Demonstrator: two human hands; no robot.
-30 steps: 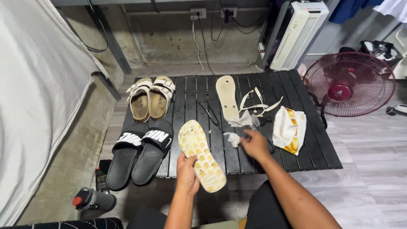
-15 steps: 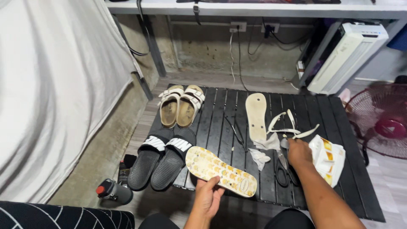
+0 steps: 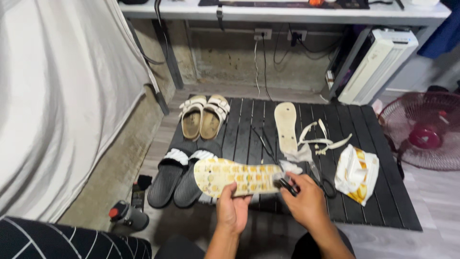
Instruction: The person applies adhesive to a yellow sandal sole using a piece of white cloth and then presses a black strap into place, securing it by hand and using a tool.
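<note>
Head view: left hand [image 3: 233, 207] grips the patterned sole [image 3: 237, 176] from below, right hand [image 3: 306, 201] pinches a small black tool [image 3: 286, 184] at its end, above the black slatted mat [image 3: 383, 192] beside black slides [image 3: 178, 176] and scissors [image 3: 322, 180].

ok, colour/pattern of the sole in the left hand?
Cream sole with yellow-orange printed spots, held by the left hand; clearest in the head view.

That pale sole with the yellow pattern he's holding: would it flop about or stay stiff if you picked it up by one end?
Probably fairly stiff yet bendable: the patterned sole spans sideways nearly flat though the left hand holds only its middle. It looks thin and strapless, so likely light. The right hand touches its end with a small dark tool; it shows no sag.
</note>
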